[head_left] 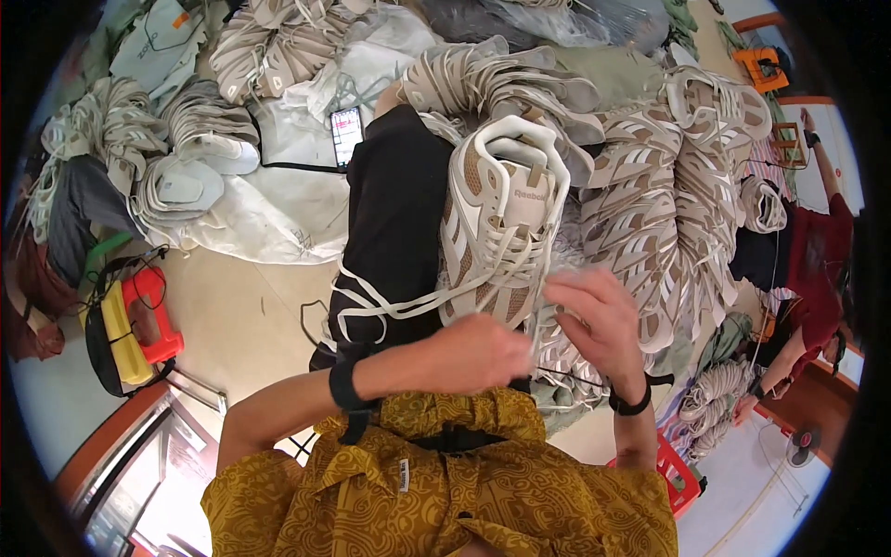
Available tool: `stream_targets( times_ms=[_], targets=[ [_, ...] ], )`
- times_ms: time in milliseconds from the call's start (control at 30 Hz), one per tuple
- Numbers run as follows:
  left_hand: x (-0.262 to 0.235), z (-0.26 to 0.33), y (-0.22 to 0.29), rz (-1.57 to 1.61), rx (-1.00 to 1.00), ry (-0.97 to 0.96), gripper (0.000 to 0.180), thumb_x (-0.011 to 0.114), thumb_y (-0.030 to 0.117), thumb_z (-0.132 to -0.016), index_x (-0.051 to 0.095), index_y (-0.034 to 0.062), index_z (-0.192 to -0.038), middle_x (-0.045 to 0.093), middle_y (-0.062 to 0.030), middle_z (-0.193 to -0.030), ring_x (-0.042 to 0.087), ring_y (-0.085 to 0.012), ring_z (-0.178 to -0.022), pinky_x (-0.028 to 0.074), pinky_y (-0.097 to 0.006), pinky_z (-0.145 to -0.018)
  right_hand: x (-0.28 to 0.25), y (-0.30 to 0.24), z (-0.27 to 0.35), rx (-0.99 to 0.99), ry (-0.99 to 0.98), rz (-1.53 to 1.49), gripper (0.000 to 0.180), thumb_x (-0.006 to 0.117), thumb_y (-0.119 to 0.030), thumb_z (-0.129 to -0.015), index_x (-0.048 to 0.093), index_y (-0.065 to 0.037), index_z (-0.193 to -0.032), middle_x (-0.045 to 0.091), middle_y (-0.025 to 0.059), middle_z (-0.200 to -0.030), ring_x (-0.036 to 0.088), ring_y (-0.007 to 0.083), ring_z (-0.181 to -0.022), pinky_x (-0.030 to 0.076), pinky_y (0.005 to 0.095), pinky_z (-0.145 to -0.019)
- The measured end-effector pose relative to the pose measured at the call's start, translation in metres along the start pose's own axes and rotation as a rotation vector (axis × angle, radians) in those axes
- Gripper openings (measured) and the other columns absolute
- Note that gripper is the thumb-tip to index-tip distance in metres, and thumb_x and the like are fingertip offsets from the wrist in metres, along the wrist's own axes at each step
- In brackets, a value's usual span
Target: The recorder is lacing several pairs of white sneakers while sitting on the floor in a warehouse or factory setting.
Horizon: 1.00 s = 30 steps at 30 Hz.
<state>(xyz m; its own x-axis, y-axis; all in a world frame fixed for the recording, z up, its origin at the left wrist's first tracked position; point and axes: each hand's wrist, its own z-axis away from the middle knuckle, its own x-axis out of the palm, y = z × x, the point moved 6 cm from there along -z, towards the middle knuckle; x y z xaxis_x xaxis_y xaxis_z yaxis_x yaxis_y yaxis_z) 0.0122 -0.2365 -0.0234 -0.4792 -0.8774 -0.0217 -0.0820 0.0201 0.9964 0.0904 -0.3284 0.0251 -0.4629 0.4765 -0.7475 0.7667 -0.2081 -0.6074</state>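
Observation:
A beige and white sneaker [501, 209] rests against my black-trousered leg, its opening on the far side and its toe towards me. Its cream shoelaces [515, 255] are threaded through the eyelets, and a loose shoelace end [371, 304] loops out to the left across the trousers. My left hand [492, 351] is closed and blurred in front of the toe; a thin pale strand, seemingly a shoelace, runs down to its fingers. My right hand [599, 316] is just right of the laces, thumb apart from the curved fingers, whose tips are smeared by motion. The toe is partly hidden by my left hand.
Stacked sneakers [650, 204] stand close on the right, with more sneakers [497, 84] beyond. A phone [346, 137] lies on white sheeting to the left. A red and yellow stool [139, 325] stands at left. A co-worker in a dark red shirt [821, 246] is at right.

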Motion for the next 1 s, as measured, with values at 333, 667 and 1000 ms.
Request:
stream_targets(
  times_ms=[333, 667, 1000],
  targets=[
    [0.022, 0.012, 0.063, 0.053, 0.169, -0.131, 0.027, 0.057, 0.022, -0.084, 0.049, 0.0018, -0.068, 0.051, -0.0163, -0.057, 0.054, -0.0362, -0.056, 0.042, -0.043, -0.050, 0.015, 0.024, -0.001, 0.005, 0.005, 0.200, 0.030, 0.071, -0.005, -0.060, 0.065, -0.008, -0.090, 0.055, 0.0030, -0.063, 0.050, 0.0214, -0.056, 0.041, 0.0318, -0.052],
    [0.033, 0.013, 0.067, -0.050, 0.301, -0.160, 0.023, 0.058, 0.020, -0.084, 0.047, 0.0058, -0.069, 0.046, -0.0094, -0.058, 0.051, -0.0282, -0.057, 0.041, -0.038, -0.052, 0.017, -0.017, 0.032, -0.029, -0.035, -0.011, 0.025, 0.071, -0.002, -0.058, 0.064, -0.004, -0.081, 0.048, 0.0025, -0.053, 0.042, 0.0201, -0.045, 0.031, 0.0315, -0.041],
    [0.049, 0.017, 0.105, 0.012, 0.525, -0.255, 0.018, 0.056, 0.021, -0.085, 0.050, 0.0065, -0.076, 0.049, -0.0058, -0.062, 0.052, -0.0233, -0.062, 0.040, -0.032, -0.056, 0.005, -0.023, 0.034, 0.018, -0.254, 0.213, 0.022, 0.069, -0.008, -0.065, 0.067, -0.011, -0.087, 0.046, 0.0060, -0.053, 0.049, 0.0216, -0.047, 0.037, 0.0355, -0.042]
  ],
)
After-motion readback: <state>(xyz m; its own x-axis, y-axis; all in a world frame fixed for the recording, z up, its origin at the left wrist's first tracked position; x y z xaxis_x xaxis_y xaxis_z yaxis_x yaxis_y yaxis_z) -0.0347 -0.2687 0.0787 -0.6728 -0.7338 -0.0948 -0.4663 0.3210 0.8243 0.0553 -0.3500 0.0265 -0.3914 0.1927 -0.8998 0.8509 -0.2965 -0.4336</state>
